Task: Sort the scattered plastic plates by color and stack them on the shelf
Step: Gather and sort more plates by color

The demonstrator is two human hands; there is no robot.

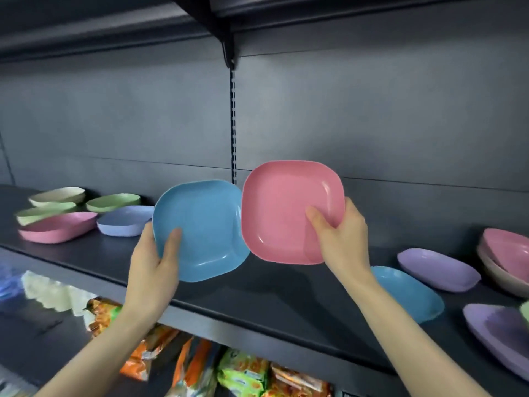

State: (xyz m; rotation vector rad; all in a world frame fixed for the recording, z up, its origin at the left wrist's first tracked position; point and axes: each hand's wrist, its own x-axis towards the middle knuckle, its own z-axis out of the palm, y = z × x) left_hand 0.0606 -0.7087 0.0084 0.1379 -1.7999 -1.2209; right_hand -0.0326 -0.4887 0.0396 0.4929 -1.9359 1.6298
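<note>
Two plates are held tilted above the dark shelf [257,285]: a blue plate [206,224] is gripped at its lower-left rim by the left hand [156,253], thumb curled inside. A pink plate [286,210] is pinched at its lower-right rim by the right hand [340,236], its edge overlapping the blue one. Other plates are left scattered on the shelf at both sides.

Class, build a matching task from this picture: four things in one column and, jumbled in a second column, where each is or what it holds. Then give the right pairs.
Column A
1. left hand
2. right hand
3. two green plates
4. snack packets

Column B
a. lie below the shelf
b. holds the raised pink plate
c. lie on the left part of the shelf
d. holds the raised blue plate

Pairs: 1-d, 2-b, 3-c, 4-a
</note>
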